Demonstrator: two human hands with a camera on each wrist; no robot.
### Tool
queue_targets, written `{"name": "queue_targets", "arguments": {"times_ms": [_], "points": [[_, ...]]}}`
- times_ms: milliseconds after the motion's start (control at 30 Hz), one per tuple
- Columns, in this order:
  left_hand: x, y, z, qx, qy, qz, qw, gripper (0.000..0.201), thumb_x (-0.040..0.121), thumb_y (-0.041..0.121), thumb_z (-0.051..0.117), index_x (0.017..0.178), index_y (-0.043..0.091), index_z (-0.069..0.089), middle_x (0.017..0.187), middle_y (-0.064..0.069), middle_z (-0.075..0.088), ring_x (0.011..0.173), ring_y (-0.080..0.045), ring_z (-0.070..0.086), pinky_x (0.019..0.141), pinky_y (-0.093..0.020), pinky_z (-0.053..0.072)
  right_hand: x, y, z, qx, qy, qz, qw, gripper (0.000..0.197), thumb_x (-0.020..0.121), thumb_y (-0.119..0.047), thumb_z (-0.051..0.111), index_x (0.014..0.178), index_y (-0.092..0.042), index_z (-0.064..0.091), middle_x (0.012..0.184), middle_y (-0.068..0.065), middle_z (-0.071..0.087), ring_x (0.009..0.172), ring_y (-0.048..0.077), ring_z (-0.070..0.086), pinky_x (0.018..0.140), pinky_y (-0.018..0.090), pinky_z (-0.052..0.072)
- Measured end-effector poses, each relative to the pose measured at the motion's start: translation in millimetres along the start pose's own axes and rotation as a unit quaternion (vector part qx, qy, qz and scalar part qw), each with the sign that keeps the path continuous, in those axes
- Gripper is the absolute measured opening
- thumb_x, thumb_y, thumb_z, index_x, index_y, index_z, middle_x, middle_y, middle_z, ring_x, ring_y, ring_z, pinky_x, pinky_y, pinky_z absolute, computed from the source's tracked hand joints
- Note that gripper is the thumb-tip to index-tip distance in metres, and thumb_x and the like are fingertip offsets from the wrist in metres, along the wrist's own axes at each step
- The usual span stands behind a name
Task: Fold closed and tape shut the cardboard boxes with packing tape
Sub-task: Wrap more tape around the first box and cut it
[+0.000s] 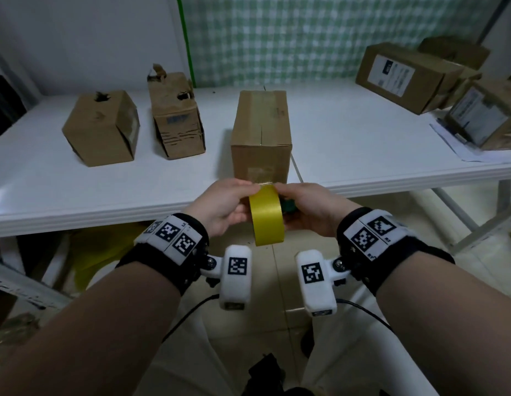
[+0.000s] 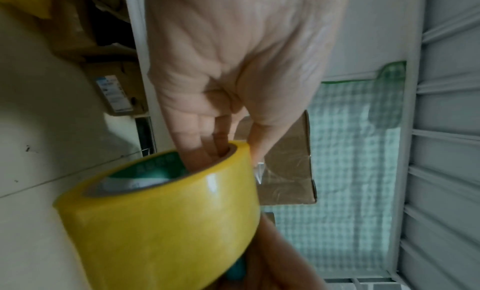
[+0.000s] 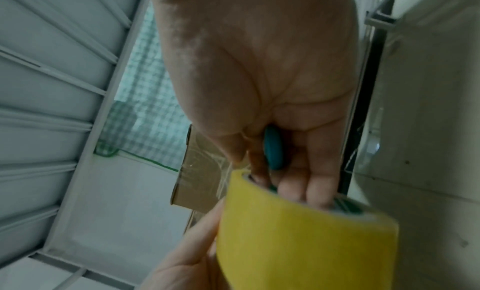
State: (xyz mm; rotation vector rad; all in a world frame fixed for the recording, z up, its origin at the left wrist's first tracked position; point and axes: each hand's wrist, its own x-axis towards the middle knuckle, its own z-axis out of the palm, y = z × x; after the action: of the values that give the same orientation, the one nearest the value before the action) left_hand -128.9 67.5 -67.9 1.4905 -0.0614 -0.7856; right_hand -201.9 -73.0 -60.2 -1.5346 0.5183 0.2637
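Observation:
Both hands hold a yellow packing tape roll just in front of the table's near edge. My left hand has fingers hooked into the core of the tape roll and its thumb on the outer face. My right hand grips the other side, fingers in the core of the tape roll. A teal object is tucked in its palm. Beyond the roll a closed cardboard box stands upright on the white table, clear tape on its near face.
Two worn cardboard boxes stand at the left of the table. Labelled boxes are stacked at the far right over a sheet of paper. The table's front edge runs just ahead of my hands.

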Motion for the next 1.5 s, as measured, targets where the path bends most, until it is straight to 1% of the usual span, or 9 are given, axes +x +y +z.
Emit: {"name": "queue_targets", "arguments": {"times_ms": [167, 367, 500, 600, 700, 967, 1200, 1333, 1500], "points": [[1.8, 1.9, 3.8, -0.017, 0.028, 0.009, 0.999, 0.007, 0.092, 0.009, 0.056, 0.097, 0.01, 0.06, 0.082, -0.008, 0.066, 0.074, -0.017, 0.064, 0.068, -0.029, 0.055, -12.3, -11.6, -22.8, -0.055, 0.021, -0.061, 0.996, 0.034, 0.094, 0.006, 0.032, 0.113, -0.003, 0.06, 0.083, 0.014, 0.051, 0.061, 0.021, 0.052, 0.063, 0.031, 0.058], [0.3, 2.7, 8.2, -0.031, 0.036, 0.013, 0.999, 0.005, 0.092, 0.008, 0.055, 0.091, 0.011, 0.059, 0.078, -0.009, 0.063, 0.067, -0.016, 0.061, 0.061, -0.027, 0.053, -22.9, -26.2, -15.1, -0.212, 0.0, -0.137, 0.968, 0.022, 0.098, -0.002, 0.04, 0.112, -0.019, 0.039, 0.086, 0.014, 0.06, 0.056, 0.02, 0.052, 0.054, 0.032, 0.055], [-2.1, 4.0, 10.0, -0.028, 0.052, 0.013, 0.998, 0.005, 0.093, 0.01, 0.056, 0.089, 0.011, 0.059, 0.076, -0.008, 0.06, 0.061, -0.013, 0.06, 0.053, -0.022, 0.05, -12.0, -32.1, -3.2, -0.394, 0.098, -0.187, 0.894, 0.014, 0.098, -0.019, 0.044, 0.11, -0.015, 0.038, 0.1, 0.012, 0.059, 0.055, 0.018, 0.057, 0.052, 0.03, 0.053], [-2.5, 4.5, 9.3, -0.024, 0.057, 0.016, 0.998, 0.007, 0.093, 0.011, 0.057, 0.086, 0.013, 0.059, 0.078, -0.008, 0.06, 0.068, -0.016, 0.058, 0.061, -0.026, 0.05, -4.9, -36.1, 2.3, -0.517, 0.128, -0.215, 0.819, 0.013, 0.098, -0.024, 0.044, 0.101, -0.011, 0.044, 0.106, 0.015, 0.057, 0.073, 0.02, 0.048, 0.063, 0.029, 0.04], [-2.8, 4.8, 8.5, -0.026, 0.056, 0.021, 0.998, 0.009, 0.093, 0.01, 0.056, 0.085, 0.012, 0.06, 0.078, -0.01, 0.062, 0.069, -0.018, 0.058, 0.068, -0.03, 0.05, -2.4, -39.3, 6.4, -0.559, 0.136, -0.236, 0.783, 0.018, 0.098, -0.024, 0.044, 0.105, -0.009, 0.05, 0.106, 0.015, 0.06, 0.081, 0.021, 0.043, 0.068, 0.028, 0.032], [-3.4, 5.6, 7.3, -0.034, 0.053, 0.025, 0.998, 0.011, 0.094, 0.01, 0.054, 0.085, 0.01, 0.06, 0.066, -0.008, 0.064, 0.058, -0.018, 0.061, 0.059, -0.028, 0.052, 3.4, -43.9, 17.1, -0.645, 0.142, -0.255, 0.706, 0.017, 0.098, -0.025, 0.043, 0.108, -0.011, 0.048, 0.106, 0.014, 0.061, 0.095, 0.034, 0.057, 0.067, 0.033, 0.036], [-3.7, 9.2, 6.0, -0.025, 0.05, 0.025, 0.998, 0.013, 0.094, 0.01, 0.054, 0.083, 0.011, 0.061, 0.052, -0.002, 0.064, 0.046, -0.012, 0.061, 0.052, -0.023, 0.051, 8.6, -45.2, 17.9, -0.709, 0.138, -0.266, 0.638, 0.017, 0.098, -0.018, 0.042, 0.114, -0.014, 0.046, 0.101, 0.013, 0.061, 0.087, 0.034, 0.058, 0.062, 0.034, 0.035], [-2.7, 10.7, 5.6, -0.015, 0.049, 0.017, 0.999, 0.006, 0.092, 0.012, 0.057, 0.089, 0.01, 0.061, 0.07, -0.009, 0.063, 0.057, -0.017, 0.06, 0.054, -0.025, 0.052, 4.6, -46.3, 9.2, -0.725, 0.138, -0.257, 0.624, 0.016, 0.099, -0.018, 0.041, 0.113, -0.014, 0.046, 0.098, 0.012, 0.06, 0.073, 0.029, 0.046, 0.06, 0.033, 0.035], [-1.6, 13.4, 2.4, -0.005, 0.061, 0.003, 0.998, 0.004, 0.09, 0.012, 0.06, 0.087, 0.011, 0.062, 0.068, -0.008, 0.061, 0.044, -0.013, 0.06, 0.043, -0.022, 0.05, 2.6, -43.0, -9.6, -0.758, 0.121, -0.173, 0.617, 0.023, 0.098, -0.016, 0.042, 0.12, -0.016, 0.048, 0.106, 0.011, 0.059, 0.089, 0.029, 0.056, 0.063, 0.032, 0.037]]}}
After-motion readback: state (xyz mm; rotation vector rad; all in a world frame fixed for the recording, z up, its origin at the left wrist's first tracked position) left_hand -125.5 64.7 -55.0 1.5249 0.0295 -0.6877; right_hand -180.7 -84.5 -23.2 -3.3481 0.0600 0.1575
